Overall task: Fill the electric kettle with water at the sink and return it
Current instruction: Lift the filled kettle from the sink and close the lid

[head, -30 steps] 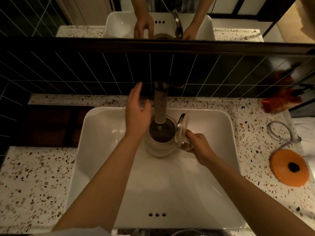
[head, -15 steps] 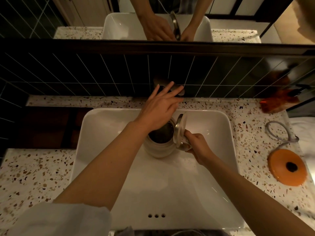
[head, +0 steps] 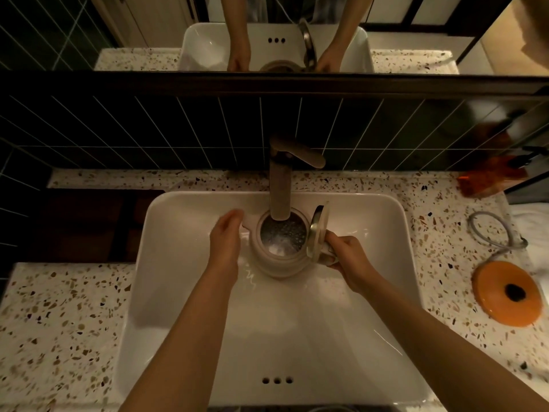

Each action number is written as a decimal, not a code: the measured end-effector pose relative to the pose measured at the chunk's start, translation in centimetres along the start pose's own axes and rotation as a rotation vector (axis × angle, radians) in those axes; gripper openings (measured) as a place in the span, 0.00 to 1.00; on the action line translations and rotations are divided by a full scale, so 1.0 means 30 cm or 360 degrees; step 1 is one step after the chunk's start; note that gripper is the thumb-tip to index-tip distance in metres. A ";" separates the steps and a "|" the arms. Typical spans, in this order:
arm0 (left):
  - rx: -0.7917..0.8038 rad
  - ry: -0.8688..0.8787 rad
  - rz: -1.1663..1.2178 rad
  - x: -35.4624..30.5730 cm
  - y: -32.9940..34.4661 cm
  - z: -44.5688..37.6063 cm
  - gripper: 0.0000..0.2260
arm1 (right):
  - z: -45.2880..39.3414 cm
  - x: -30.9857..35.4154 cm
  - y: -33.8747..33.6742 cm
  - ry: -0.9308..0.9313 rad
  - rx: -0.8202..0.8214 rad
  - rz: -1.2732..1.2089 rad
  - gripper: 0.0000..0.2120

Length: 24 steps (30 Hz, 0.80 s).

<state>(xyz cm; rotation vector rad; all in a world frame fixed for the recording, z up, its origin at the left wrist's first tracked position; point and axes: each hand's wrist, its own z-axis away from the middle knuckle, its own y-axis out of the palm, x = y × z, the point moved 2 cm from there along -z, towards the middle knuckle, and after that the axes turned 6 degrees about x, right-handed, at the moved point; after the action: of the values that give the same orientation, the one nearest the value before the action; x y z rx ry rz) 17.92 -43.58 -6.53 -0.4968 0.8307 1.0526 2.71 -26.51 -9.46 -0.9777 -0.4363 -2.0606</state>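
A cream electric kettle [head: 277, 264] stands in the white sink [head: 297, 337] directly under the bronze faucet [head: 279, 188]. Its lid [head: 318, 233] is flipped up on the right. Water bubbles inside the kettle's mouth. My right hand [head: 347, 258] grips the kettle's handle on the right side. My left hand [head: 226, 237] rests beside the kettle's left side near the spout, fingers curled; I cannot tell whether it touches. The faucet lever [head: 309, 157] points to the right.
The kettle's orange base [head: 508, 292] lies on the terrazzo counter [head: 59, 322] at the right, with its grey cord [head: 493, 233] looped behind it. An orange-brown object [head: 490, 179] sits at the back right. Dark tiles and a mirror rise behind the sink.
My left hand came down from the faucet lever to the kettle's left side. The lever now points right, and water is bubbling in the kettle. My right hand stayed on the handle.
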 end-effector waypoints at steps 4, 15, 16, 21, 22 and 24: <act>0.0061 -0.0231 0.0398 0.044 0.025 0.013 0.10 | 0.001 0.000 0.001 -0.0054 0.0008 -0.0028 0.22; 0.0090 -0.0202 0.0506 0.091 0.033 0.061 0.16 | 0.039 -0.015 0.006 -0.0108 0.0046 -0.0056 0.34; 0.0086 -0.0200 0.0513 0.095 0.031 0.070 0.16 | 0.047 -0.023 0.005 -0.0119 0.0059 -0.0073 0.33; 0.0073 -0.0190 0.0519 0.109 0.022 0.131 0.14 | 0.101 -0.064 -0.002 -0.0135 0.0107 -0.0087 0.33; 0.0076 -0.0188 0.0512 0.115 0.018 0.144 0.14 | 0.116 -0.068 -0.002 -0.0134 0.0115 -0.0093 0.35; 0.0093 -0.0183 0.0482 0.123 0.012 0.174 0.14 | 0.150 -0.076 -0.003 -0.0144 0.0120 -0.0105 0.37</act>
<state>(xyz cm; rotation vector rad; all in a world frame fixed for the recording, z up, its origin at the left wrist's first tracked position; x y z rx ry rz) 20.35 -37.66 -6.27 -0.2624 0.8484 1.3179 5.73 -22.62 -8.31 -1.0263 -0.5962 -2.0489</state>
